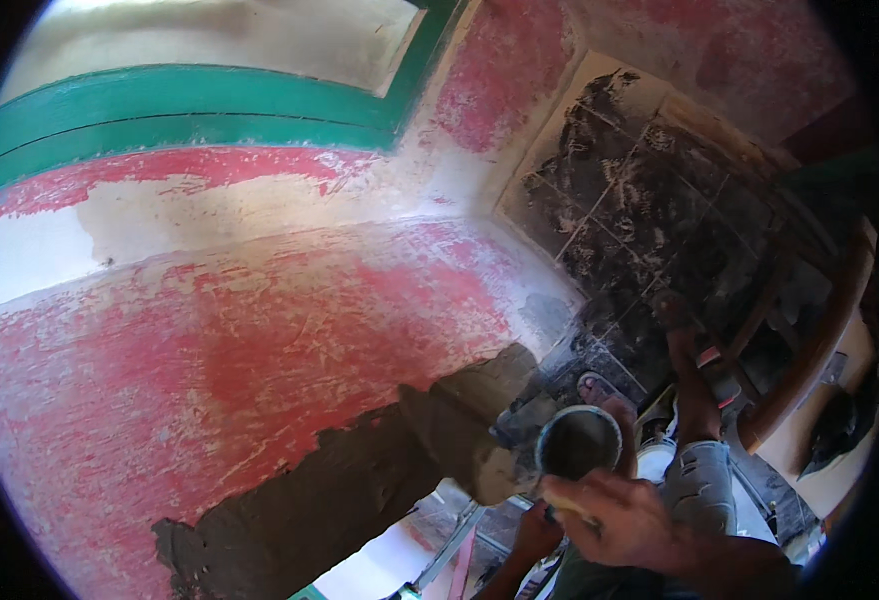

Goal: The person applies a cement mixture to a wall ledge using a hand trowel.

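A scraped red wall (219,340) with a green window frame (189,105) above carries a grey patch of wet plaster (349,480) low down, near a dark stained tiled floor (639,220). The right hand (619,515) grips a round tool (577,442), seemingly a trowel, against the plaster's edge. The left hand (537,532) sits lower, fingers curled; what it holds is unclear.

Wall (239,330): red paint, scraped and streaked with pale cream; grey-brown wet plaster band (359,480) across its lower part; green window frame (189,110) above the wall; floor tiles (639,200) right of the wall, beige blotched with black; small round pan (577,442), dark grey inside.
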### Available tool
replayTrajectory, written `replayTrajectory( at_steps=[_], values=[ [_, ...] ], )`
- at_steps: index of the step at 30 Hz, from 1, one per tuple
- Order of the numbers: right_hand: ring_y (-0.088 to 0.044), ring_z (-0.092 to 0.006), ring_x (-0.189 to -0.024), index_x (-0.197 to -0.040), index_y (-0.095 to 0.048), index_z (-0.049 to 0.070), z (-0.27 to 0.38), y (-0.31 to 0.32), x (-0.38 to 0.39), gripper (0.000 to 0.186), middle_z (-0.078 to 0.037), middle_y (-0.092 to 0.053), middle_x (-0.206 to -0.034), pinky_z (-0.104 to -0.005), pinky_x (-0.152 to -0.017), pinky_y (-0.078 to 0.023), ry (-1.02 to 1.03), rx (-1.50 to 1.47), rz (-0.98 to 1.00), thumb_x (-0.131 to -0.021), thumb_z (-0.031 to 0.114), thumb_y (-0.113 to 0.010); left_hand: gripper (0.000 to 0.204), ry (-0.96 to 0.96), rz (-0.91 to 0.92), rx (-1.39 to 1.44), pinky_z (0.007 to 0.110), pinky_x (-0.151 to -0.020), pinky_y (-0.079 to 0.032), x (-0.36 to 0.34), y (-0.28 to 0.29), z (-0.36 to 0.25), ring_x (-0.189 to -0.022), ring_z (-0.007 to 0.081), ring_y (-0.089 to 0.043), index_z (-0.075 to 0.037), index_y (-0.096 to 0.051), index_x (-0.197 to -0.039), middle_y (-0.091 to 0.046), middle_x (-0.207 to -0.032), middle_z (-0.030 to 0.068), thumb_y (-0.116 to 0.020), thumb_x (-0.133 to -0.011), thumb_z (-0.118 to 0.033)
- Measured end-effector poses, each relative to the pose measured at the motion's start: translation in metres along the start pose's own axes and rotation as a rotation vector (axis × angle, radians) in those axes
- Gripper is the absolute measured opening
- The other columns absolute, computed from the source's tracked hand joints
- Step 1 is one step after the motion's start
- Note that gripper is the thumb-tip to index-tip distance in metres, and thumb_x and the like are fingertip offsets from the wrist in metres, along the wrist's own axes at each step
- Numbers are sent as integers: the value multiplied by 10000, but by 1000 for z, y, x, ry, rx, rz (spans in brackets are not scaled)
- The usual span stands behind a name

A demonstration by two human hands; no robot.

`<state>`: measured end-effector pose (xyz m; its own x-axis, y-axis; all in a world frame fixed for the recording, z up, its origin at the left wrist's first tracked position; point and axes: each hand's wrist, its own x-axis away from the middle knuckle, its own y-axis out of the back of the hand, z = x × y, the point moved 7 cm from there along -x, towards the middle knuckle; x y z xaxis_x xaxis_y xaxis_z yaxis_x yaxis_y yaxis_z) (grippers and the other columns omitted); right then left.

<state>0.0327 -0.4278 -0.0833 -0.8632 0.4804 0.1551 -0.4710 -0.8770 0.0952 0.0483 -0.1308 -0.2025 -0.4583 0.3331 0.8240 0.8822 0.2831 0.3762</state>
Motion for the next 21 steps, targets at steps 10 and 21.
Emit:
replayTrajectory(
  at_steps=[10, 21],
  values=[
    [-698, -222, -662, -1214, -736, 123, -14, -14, 28, 406, -61, -684, -857, -372, -567, -584, -20, 199, 80, -809, 135, -766, 376, -178, -42, -117, 401, -850, -555, -8, 6, 2, -986, 286, -732, -47, -683, -1203, -749, -1051, 170, -764, -891, -240],
    [-699, -222, -651, -1180, -745, 134, 33, -8, 32, 400, -57, -694, -880, -367, -577, -604, 124, 7, -68, -782, 111, -771, 377, -169, -5, 15, 367, -806, -558, -6, -2, 35, -911, 231, -720, -38, -674, -1221, -752, -1032, 142, -757, -910, -234]
  ],
)
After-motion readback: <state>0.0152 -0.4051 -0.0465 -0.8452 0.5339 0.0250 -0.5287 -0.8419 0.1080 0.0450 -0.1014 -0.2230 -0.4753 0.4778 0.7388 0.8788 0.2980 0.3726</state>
